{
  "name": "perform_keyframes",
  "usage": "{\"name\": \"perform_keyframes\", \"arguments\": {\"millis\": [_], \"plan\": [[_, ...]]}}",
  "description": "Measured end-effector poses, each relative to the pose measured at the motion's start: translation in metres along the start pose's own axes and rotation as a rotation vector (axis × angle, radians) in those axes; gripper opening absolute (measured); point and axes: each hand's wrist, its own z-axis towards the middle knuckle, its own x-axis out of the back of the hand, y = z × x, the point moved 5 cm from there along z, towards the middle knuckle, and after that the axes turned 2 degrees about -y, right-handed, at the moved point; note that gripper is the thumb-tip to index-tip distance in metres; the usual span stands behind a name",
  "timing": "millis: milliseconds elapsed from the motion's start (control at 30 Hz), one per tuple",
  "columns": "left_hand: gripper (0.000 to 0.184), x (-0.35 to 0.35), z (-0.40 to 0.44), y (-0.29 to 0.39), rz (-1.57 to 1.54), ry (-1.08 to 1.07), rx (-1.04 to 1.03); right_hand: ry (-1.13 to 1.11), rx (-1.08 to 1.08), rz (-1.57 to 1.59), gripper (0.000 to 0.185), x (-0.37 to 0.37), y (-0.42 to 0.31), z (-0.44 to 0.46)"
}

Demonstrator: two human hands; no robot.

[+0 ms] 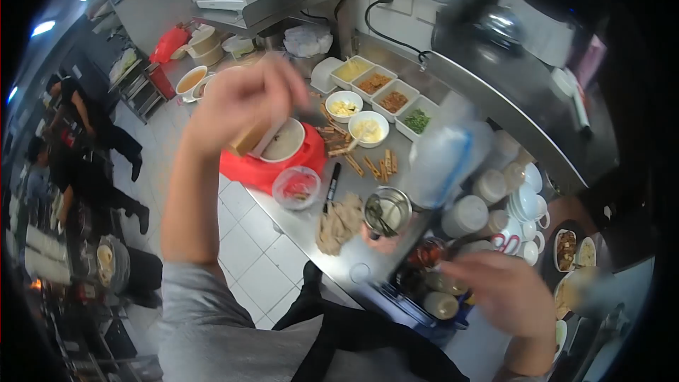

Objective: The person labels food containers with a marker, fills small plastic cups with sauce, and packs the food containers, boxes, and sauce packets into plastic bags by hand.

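Red plastic point(310, 163) surrounds a white bowl point(284, 143) of pale contents at the table's point(291, 225) left edge. Over that bowl I see my left hand point(247, 99), blurred, its fingers bent; I cannot tell whether its grip is apart or together. Just below the hand is a tan block point(247, 140), long axis slanting from near left to far right, its far end towards the bowl; whether the hand touches it is unclear.

My right hand point(498, 290), also blurred, is on the near right with fingers pointing left, near a jar with red contents point(428, 253). I cannot tell whether that grip is closed or holds anything.

Between my hands, a black marker point(332, 185) points away from me, its far end leaning slightly right. Beside it are a clear round tub point(296, 188) and a crumpled beige cloth point(339, 225); a metal container point(387, 211) stands right of the cloth. Farther back are wooden clothespins point(372, 167), two small white bowls point(356, 117) and a row of rectangular containers point(385, 96), one holding chopped greens point(417, 121).
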Motion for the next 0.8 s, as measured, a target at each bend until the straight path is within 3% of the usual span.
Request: {"name": "perform_keyframes", "arguments": {"millis": [33,100,167,200,233,300,400,467,567,667,800], "plan": [[0.016,-0.018,-0.014,0.012,-0.275,-0.204,-0.119,-0.101,0.013,-0.127,0.045,-0.013,-0.017,0.044],[0.009,-0.016,-0.053,0.014,-0.314,-0.602,-0.191,-0.069,-0.111,-0.301,0.020,-0.028,-0.029,0.134],[0.014,0.022,-0.090,0.002,-0.369,-0.625,-0.192,0.139,-0.086,-0.381,0.014,-0.036,-0.005,0.232],[0.013,0.049,-0.109,-0.006,-0.340,-0.536,-0.181,0.297,0.007,-0.287,0.032,-0.036,0.015,0.283],[0.014,0.078,-0.130,-0.014,-0.333,-0.343,-0.134,0.314,-0.030,-0.298,0.031,-0.043,0.042,0.334],[0.018,0.130,-0.189,-0.041,-0.271,0.017,0.046,0.406,0.154,-0.130,0.034,-0.071,0.099,0.426],[0.027,0.173,-0.264,-0.080,-0.051,0.534,0.401,0.213,0.208,-0.195,0.044,-0.146,0.184,0.534],[0.023,0.188,-0.311,-0.108,0.053,0.666,0.607,0.066,0.235,-0.283,0.049,-0.187,0.214,0.584],[0.019,0.196,-0.349,-0.137,0.006,0.715,0.769,-0.107,0.045,-0.491,0.064,-0.217,0.235,0.625],[0.016,0.203,-0.358,-0.153,-0.007,0.758,0.806,-0.150,0.044,-0.652,0.068,-0.221,0.230,0.639],[0.018,0.207,-0.350,-0.166,-0.041,0.756,0.792,-0.200,-0.089,-0.419,0.059,-0.227,0.229,0.652]]}}
